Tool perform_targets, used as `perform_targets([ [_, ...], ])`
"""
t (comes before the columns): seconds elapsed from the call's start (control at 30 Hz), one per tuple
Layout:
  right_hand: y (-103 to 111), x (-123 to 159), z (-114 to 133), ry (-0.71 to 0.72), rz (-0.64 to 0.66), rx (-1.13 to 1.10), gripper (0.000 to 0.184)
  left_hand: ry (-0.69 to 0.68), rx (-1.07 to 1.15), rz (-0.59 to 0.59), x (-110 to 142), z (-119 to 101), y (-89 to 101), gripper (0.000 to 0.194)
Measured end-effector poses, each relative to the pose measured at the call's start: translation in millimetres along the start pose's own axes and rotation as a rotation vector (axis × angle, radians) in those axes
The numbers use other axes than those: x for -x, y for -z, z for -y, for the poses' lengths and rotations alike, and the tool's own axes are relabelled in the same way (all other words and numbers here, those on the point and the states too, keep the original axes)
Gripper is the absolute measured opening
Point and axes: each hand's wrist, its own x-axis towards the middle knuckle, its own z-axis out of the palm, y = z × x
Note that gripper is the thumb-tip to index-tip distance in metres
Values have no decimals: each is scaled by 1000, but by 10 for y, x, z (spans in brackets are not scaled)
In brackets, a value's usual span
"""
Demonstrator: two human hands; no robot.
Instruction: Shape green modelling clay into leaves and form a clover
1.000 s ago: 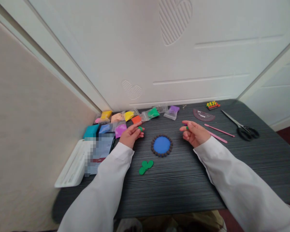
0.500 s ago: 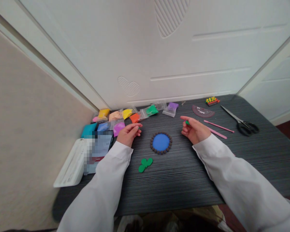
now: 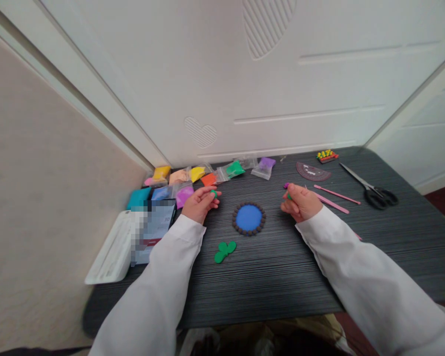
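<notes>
My left hand (image 3: 199,203) has its fingers closed on a small green clay piece (image 3: 214,194), held at the fingertips. My right hand (image 3: 300,202) is curled in a pinch, and a bit of green clay (image 3: 289,196) shows between its thumb and fingers. Just behind that hand is a small purple lump (image 3: 286,185); whether it touches the fingers is unclear. Between both hands lies a blue clay disc (image 3: 248,217), ringed by dark brown clay balls (image 3: 263,224). A green three-lobed clay leaf (image 3: 225,251) rests flat in front of the disc, toward me.
Bags of coloured clay, such as the green clay bag (image 3: 235,168), line the table's back left. A white tray (image 3: 109,252) and a phone-like device (image 3: 157,222) lie left. Rightward are a protractor (image 3: 313,171), pink sticks (image 3: 332,203), scissors (image 3: 374,193) and a small colourful model (image 3: 327,156).
The right hand's extended index finger has curled in, uncovering the purple lump behind it. The green piece in my left fingers shows more clearly. The view has shifted slightly.
</notes>
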Motion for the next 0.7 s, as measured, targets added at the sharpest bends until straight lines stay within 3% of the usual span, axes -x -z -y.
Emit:
perform_targets([
  [0.17, 23, -22, -40, -8, 16, 32, 22, 6, -6, 3, -2, 4, 5, 30],
  [0.47, -8, 15, -54, -84, 80, 45, 30, 10, -14, 12, -1, 7, 7, 30],
  [0.7, -12, 27, -51, -60, 66, 103, 21, 6, -21, 5, 9, 2, -8, 29],
])
